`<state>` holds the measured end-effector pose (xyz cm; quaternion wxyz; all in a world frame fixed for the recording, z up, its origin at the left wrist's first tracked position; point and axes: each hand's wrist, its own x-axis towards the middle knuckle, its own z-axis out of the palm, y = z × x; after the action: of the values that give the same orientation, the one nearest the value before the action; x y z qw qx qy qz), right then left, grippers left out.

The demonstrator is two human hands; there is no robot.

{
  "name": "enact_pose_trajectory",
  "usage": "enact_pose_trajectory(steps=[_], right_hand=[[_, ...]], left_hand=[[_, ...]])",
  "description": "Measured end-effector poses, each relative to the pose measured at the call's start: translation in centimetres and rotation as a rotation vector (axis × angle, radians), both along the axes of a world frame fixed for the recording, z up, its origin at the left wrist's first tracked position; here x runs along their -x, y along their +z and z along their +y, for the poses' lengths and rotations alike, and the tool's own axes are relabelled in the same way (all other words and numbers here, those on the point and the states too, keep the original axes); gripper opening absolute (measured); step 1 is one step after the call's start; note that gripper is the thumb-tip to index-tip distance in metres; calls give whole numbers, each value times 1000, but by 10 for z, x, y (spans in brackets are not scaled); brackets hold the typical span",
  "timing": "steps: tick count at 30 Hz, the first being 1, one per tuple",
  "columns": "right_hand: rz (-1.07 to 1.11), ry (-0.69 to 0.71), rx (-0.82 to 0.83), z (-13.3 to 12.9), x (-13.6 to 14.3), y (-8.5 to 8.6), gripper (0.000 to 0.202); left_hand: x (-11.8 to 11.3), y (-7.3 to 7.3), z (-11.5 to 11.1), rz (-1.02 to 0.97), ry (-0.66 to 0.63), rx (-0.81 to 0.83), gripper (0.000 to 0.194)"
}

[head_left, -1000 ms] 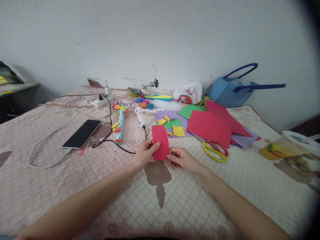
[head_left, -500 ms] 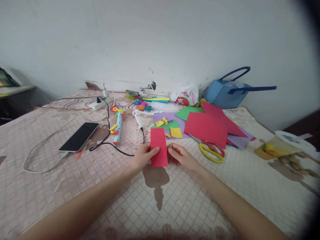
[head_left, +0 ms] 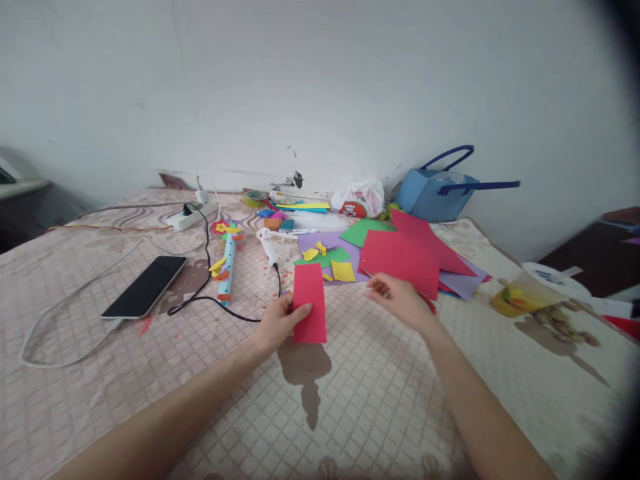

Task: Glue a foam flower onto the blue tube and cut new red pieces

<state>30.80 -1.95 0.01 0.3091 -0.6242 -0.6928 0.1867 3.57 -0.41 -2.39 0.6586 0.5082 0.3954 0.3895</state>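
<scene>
My left hand (head_left: 281, 320) pinches a folded-looking red paper strip (head_left: 309, 303), thumb on its face and fingers behind, holding it upright above the table. My right hand (head_left: 395, 298) is apart from the strip, fingers loosely curled with a gap to the thumb, and nothing shows between them. Beneath and behind it lie the scissors (head_left: 429, 302); only part of the red handle and a bit of blade show, the rest covered by the hand. Large red paper sheets (head_left: 400, 257) lie just beyond, beside a small yellow paper square (head_left: 343, 271).
A white glue gun (head_left: 269, 248) trails a black cord. Left of it are a decorated light-blue stick (head_left: 227, 267), a charging phone (head_left: 146, 287) and a power strip (head_left: 190, 216). A blue bag (head_left: 433, 197) stands at the back; a yellow-filled cup (head_left: 513, 300) is at right.
My right hand has let go of the red strip's side and moved right, over the scissors. My left hand still holds the strip. The view has shifted slightly.
</scene>
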Motion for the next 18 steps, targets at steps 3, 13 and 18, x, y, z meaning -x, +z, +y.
enact_pose_trajectory(steps=[3, 13, 18], right_hand=[[-156, -204, -38, 0, -64, -13, 29], [-355, -184, 79, 1, -109, -40, 35], [-285, -207, 7, 1, -109, -41, 35]], left_hand=[[-1, 0, -2, -21, -36, 30, 29], [-2, -13, 2, -4, -74, -10, 33], [-6, -12, 7, 8, -55, -24, 32]])
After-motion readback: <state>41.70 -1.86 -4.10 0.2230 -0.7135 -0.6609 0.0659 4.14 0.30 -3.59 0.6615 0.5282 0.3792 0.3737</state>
